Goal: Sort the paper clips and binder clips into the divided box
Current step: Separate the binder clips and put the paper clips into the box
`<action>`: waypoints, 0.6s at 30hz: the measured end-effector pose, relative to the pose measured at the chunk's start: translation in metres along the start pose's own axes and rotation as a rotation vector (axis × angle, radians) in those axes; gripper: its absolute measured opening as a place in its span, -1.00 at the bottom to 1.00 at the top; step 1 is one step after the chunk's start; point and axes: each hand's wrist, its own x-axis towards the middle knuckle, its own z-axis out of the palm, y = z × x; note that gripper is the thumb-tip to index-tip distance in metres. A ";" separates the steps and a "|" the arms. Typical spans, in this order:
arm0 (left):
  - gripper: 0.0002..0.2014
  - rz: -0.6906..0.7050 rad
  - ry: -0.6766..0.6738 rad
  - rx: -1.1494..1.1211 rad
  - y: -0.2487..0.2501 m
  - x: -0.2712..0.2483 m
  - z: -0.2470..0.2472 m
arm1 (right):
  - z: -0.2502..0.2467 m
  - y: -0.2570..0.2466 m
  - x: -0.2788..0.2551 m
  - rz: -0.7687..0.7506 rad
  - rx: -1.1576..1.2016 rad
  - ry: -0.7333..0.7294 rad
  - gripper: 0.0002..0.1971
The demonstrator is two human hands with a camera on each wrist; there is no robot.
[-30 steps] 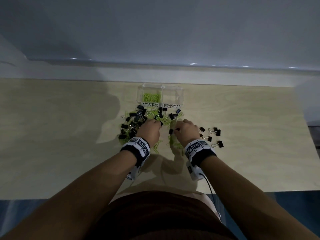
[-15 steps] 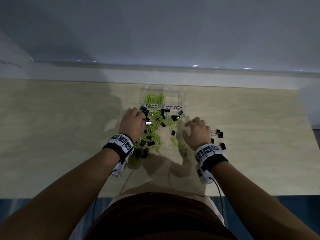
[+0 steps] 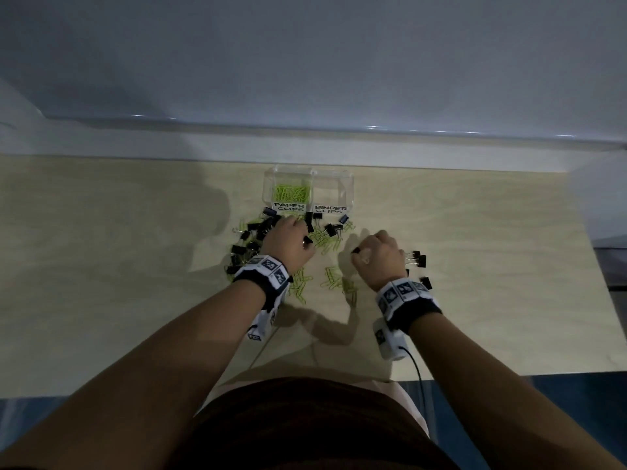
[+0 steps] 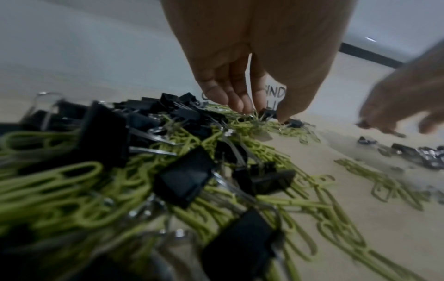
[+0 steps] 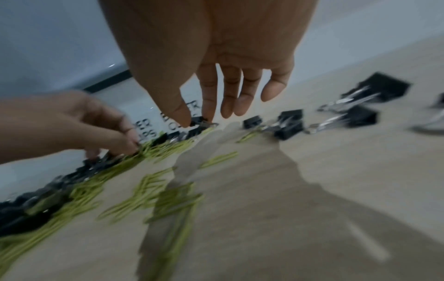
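The clear divided box (image 3: 349, 184) stands at the table's back; its left "PAPER CLIPS" half holds green paper clips (image 3: 291, 193), and its right "BINDER CLIPS" half looks empty. Green paper clips (image 4: 72, 190) and black binder clips (image 4: 185, 176) lie mixed in front of it. My left hand (image 4: 264, 114) reaches down into the pile just before the box, thumb and fingertips closing on a small black binder clip (image 4: 268, 112). To its right, my right hand (image 5: 199, 119) pinches another black binder clip (image 5: 198, 120) between thumb and forefinger, slightly above the table.
More binder clips (image 3: 417, 259) lie loose right of my right hand. A small heap of paper clips (image 3: 334, 281) lies between my wrists. A pale wall ledge (image 3: 305, 144) runs behind the box. The wooden table (image 3: 118, 249) stretches bare to the left.
My hands have parted from the centre. The left swung out left, then back toward the box front. The right moved right with spread fingers and now pinches a binder clip.
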 end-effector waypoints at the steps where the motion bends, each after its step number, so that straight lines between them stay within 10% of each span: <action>1: -0.77 -0.019 0.023 -0.023 -0.005 -0.002 -0.004 | -0.003 0.010 -0.002 0.013 -0.008 0.016 -0.77; 8: -0.75 0.064 0.066 0.021 -0.034 -0.016 -0.025 | 0.002 0.045 -0.042 -0.306 0.049 -0.059 -0.59; 11: -0.71 0.177 -0.092 0.046 -0.025 -0.020 -0.020 | 0.011 0.041 -0.049 -0.179 0.040 -0.188 -0.38; 18: -0.58 0.103 -0.221 0.133 -0.014 -0.020 -0.003 | 0.032 -0.016 -0.017 -0.286 0.007 -0.212 -0.73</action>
